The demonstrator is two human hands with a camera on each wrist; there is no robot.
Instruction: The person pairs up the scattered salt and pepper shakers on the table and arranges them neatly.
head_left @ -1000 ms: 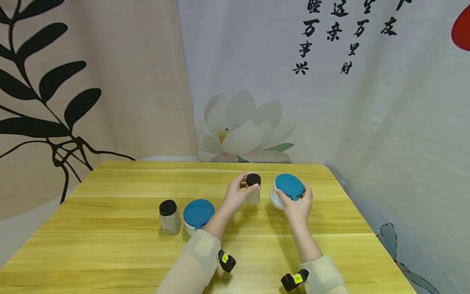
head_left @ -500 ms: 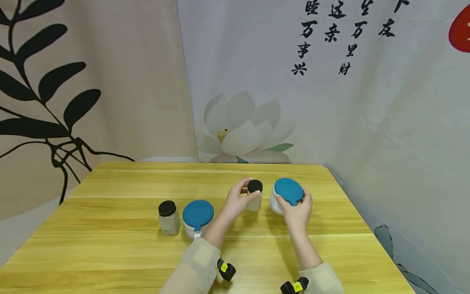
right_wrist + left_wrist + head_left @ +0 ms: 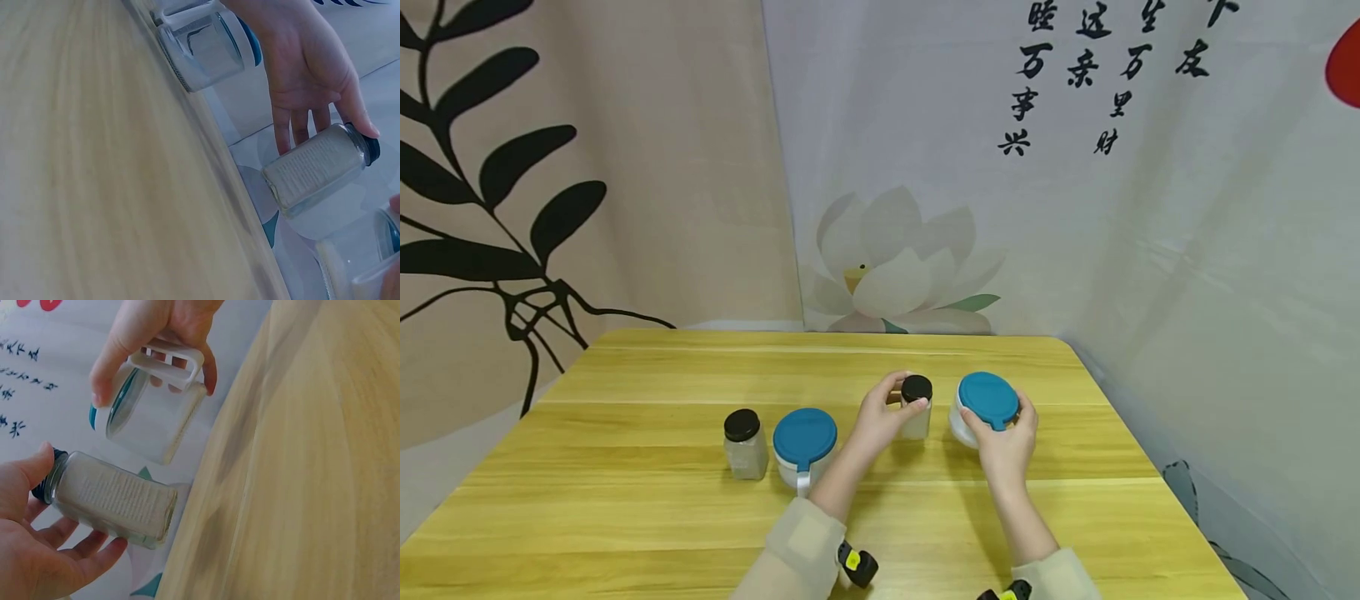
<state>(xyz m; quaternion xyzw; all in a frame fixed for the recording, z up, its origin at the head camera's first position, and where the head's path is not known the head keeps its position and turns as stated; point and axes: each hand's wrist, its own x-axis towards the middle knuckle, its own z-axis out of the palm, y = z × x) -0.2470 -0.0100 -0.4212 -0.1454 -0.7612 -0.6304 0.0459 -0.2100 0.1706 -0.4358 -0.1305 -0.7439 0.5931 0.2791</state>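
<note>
My left hand (image 3: pixel 877 421) grips a small glass jar (image 3: pixel 115 497) by its black lid and side, thumb on the lid and fingers spread along the glass. To its right, my right hand (image 3: pixel 1011 437) holds a wider clear glass jar (image 3: pixel 988 400) with a blue lid and a white handle. In the left wrist view the two jars lie side by side with a gap between them, their bases near the table surface. Left of my left forearm stand a second black-lidded jar (image 3: pixel 747 457) and a second blue-lidded jar (image 3: pixel 805 435) with a handle.
The wooden table (image 3: pixel 625 517) spans the view, its far edge behind the held jars. A printed cloth (image 3: pixel 1150 233) with a lotus and dark characters hangs behind it. A small black camera (image 3: pixel 857 567) sits on my left wrist.
Both hands have drawn their jars slightly nearer to me, lower in the head view. Both grips stay the same, and the two jars at the left have not moved.
</note>
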